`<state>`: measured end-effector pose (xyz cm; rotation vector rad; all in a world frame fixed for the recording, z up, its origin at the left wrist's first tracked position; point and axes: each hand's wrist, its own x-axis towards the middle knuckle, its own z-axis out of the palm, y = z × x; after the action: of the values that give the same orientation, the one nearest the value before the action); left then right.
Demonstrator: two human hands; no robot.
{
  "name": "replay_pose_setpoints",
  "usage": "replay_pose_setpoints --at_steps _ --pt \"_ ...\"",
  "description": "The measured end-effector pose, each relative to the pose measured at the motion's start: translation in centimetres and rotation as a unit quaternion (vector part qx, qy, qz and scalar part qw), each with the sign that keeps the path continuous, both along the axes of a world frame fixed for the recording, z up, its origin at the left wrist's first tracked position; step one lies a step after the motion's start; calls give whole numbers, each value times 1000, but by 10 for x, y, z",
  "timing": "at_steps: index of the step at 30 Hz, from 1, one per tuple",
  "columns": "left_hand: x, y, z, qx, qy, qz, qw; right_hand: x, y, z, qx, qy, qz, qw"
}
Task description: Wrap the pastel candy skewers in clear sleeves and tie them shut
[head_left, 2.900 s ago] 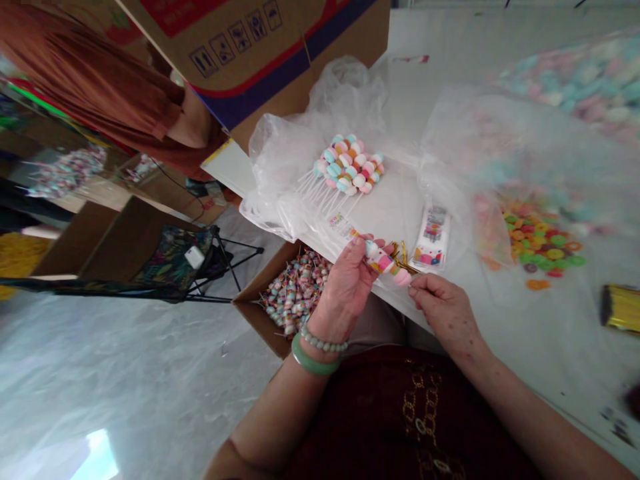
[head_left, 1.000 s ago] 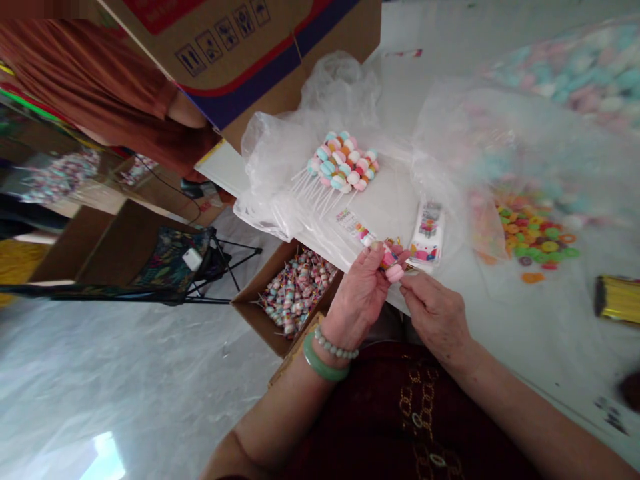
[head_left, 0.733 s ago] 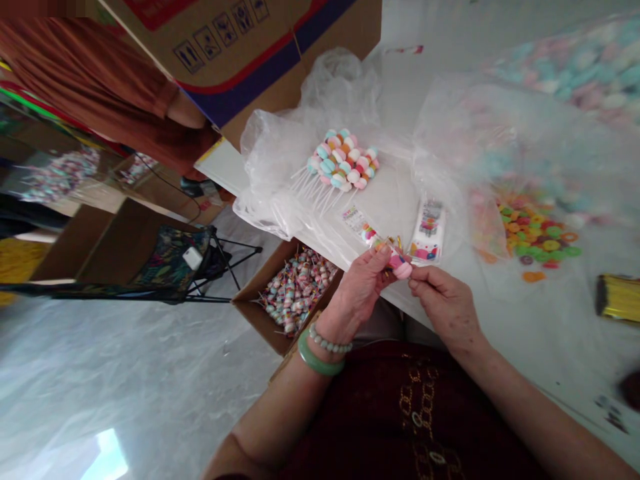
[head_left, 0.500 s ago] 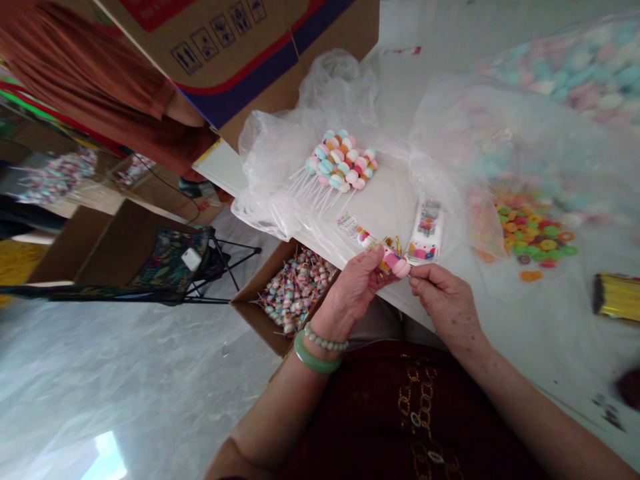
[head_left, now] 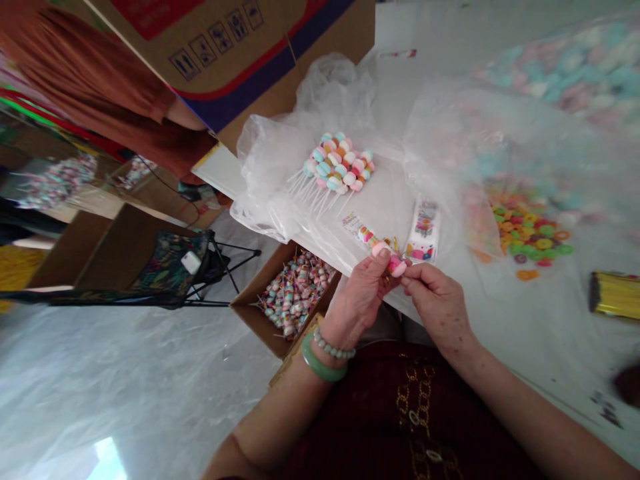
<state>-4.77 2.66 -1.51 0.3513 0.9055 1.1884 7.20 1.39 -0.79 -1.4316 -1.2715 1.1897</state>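
In the head view, a pink marshmallow lollipop is between my hands at the table's front edge. My left hand, with a green bangle and beads at the wrist, is closed around its wrapped part. A printed clear wrapper extends beyond my left fingers. The fingertips of my right hand pinch the lollipop's near end, where its stick is mostly hidden. Gold twist ties show just behind the fingers. Beside them lies a stack of printed wrappers. Farther back, unwrapped marshmallow lollipops lie piled on plastic.
Gummy rings and a big bag of marshmallows lie to the right, near a gold packet. A carton stands at the back left. Below the edge is a box of wrapped lollipops. Another person's sleeve shows behind.
Both hands have shifted slightly, with the right fingers moving a little left towards the left hand. The lollipop appears deeper in the wrapper, and the left thumb now presses over its pink part.
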Motion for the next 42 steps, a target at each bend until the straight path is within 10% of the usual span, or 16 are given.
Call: replay_pose_setpoints --at_steps 21,31,42 --pt "3 2 8 17 -46 27 998 11 -3 -12 222 -193 81 952" --pt "8 2 6 12 -58 6 998 5 3 -13 4 2 -31 999" --pt "-12 12 11 -50 -85 34 995 3 6 -7 -62 78 19 995"
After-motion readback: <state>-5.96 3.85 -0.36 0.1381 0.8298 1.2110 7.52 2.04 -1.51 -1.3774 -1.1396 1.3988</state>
